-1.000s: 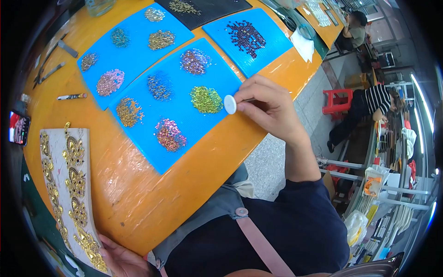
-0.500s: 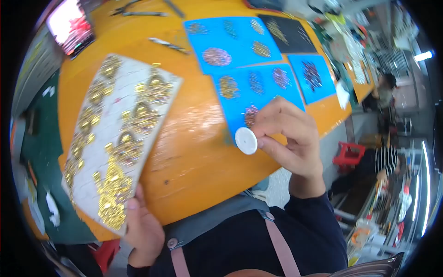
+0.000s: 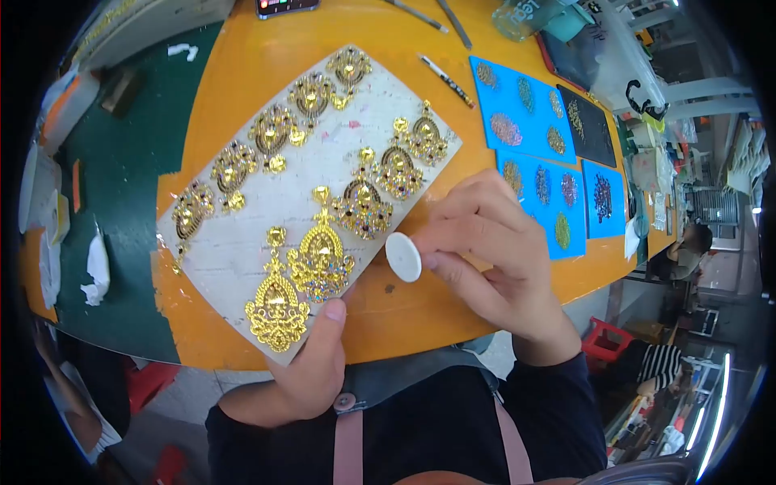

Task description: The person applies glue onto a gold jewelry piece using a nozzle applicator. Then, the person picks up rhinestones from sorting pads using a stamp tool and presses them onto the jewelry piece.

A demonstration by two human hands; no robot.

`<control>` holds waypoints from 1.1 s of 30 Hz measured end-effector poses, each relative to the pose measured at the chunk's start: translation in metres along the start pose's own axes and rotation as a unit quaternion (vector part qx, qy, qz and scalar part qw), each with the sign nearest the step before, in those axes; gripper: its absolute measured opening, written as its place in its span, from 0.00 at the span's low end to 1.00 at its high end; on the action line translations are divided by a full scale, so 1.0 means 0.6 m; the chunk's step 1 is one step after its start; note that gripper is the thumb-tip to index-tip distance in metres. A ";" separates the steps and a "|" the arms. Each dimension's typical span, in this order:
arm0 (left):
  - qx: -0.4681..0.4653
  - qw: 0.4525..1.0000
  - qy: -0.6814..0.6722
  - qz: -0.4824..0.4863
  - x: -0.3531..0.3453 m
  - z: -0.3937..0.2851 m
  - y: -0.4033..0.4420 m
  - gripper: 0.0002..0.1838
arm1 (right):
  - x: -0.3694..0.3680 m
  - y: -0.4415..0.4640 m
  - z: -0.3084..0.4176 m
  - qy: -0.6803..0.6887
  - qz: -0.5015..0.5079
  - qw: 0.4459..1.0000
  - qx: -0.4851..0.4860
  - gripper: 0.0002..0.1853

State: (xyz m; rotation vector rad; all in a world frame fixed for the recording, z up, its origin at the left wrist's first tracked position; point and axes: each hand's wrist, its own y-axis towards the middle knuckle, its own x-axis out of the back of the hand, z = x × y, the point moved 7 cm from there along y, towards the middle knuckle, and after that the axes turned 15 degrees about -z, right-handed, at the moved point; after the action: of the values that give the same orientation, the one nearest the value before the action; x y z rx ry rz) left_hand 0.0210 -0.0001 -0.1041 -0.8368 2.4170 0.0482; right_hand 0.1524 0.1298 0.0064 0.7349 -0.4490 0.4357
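My left hand [image 3: 314, 364] grips the near corner of a whitish board [image 3: 311, 166], thumb on top and fingers hidden underneath. Two rows of ornate gold drop earrings lie on the board. The nearest earring [image 3: 277, 314] is plain gold around a large stone, while the neighbouring earring [image 3: 322, 252] carries small coloured stones along its lower part. Several others are covered more fully with stones. Off the board's right edge, my right hand [image 3: 497, 250] pinches a small white round disc [image 3: 403, 258] between thumb and fingers, its flat face tilted toward the board.
Blue mats [image 3: 517, 81] with piles of coloured stones lie to the right, beside a black mat [image 3: 594, 133]. A pen [image 3: 446, 81] and a phone [image 3: 287, 6] are farther back. Green surface [image 3: 145, 234] borders the orange table [image 3: 420, 315]. People sit at the far right.
My view has shifted left, and the board shows more to the right and turned clockwise. My right hand with the white disc is now closer to the board's edge.
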 end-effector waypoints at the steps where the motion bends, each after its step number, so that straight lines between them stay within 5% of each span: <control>1: 0.011 1.000 0.004 -0.005 0.000 0.000 -0.001 0.35 | -0.003 -0.002 -0.003 -0.001 0.009 1.000 -0.005 0.11; 11: 0.015 0.991 0.129 0.031 0.005 -0.002 -0.004 0.36 | -0.023 -0.009 -0.007 -0.027 0.007 1.000 0.010 0.12; 13: 0.004 0.994 0.084 -0.068 0.001 -0.012 -0.002 0.17 | -0.028 -0.009 -0.006 -0.031 0.011 0.999 0.015 0.12; 33: 0.013 0.991 0.101 -0.088 0.007 -0.008 -0.006 0.16 | -0.039 -0.013 -0.007 -0.047 0.030 0.998 0.036 0.13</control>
State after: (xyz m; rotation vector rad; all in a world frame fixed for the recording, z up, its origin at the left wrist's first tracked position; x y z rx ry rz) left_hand 0.0180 -0.0065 -0.1017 -1.0851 2.5130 -0.1411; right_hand 0.1381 0.1226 -0.0128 0.8152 -0.5459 0.4765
